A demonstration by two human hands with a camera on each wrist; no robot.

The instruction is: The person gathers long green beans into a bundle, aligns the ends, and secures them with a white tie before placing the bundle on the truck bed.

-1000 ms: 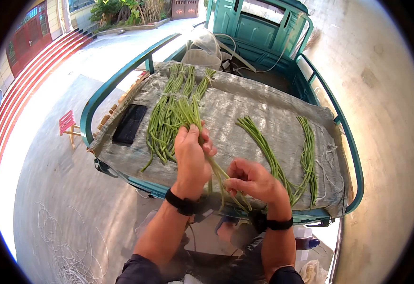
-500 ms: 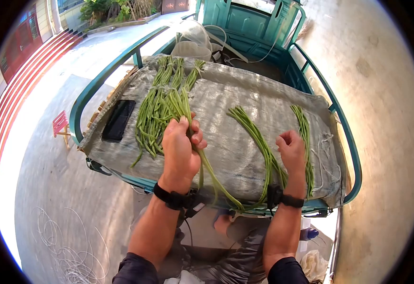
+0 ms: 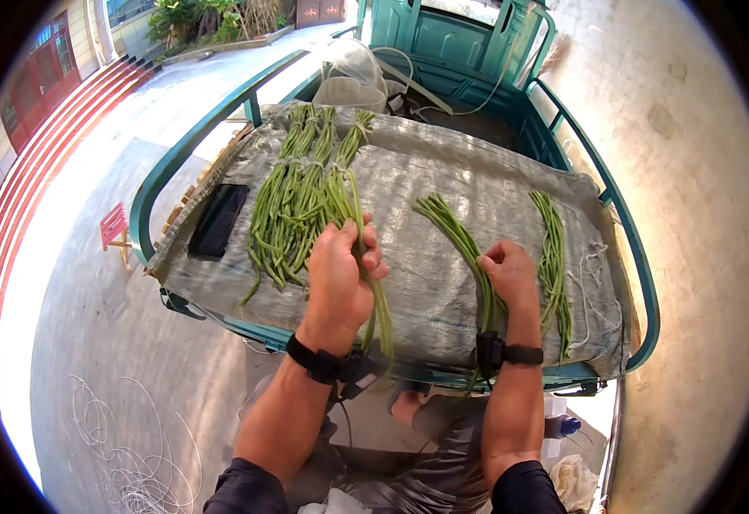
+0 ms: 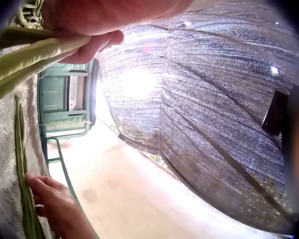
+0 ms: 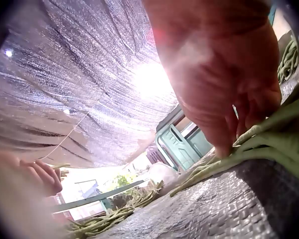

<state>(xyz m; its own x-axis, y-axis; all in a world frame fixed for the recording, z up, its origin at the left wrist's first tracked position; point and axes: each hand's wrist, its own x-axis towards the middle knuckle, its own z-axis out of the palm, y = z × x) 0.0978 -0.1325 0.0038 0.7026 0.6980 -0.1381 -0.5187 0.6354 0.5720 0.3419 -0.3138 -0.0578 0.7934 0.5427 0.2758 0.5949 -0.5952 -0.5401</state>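
Note:
My left hand (image 3: 340,274) grips a small bunch of long green beans (image 3: 378,308), whose pale ends hang down toward the front edge of the cloth. The upper part of that bunch overlaps the tied bundles of long beans (image 3: 284,206) on the left. At the middle pile of long beans (image 3: 450,224), my right hand (image 3: 513,278) has its fingers bent and pinches at the pile's right side. In the right wrist view its fingertips meet the beans (image 5: 204,172) close over the woven cloth. Farther right lies another pile of long beans (image 3: 552,248).
The grey woven cloth (image 3: 400,197) covers the bed of a teal cargo vehicle with side rails (image 3: 627,265). A dark phone-like slab (image 3: 218,221) lies at the left and white strings (image 3: 593,274) at the right. Behind are a clear tub (image 3: 349,92) and a hose.
My right hand left the lower ends of the beans in my left hand, moved right and up, then came onto the middle pile. My left hand kept its grip; its beans now hang straighter.

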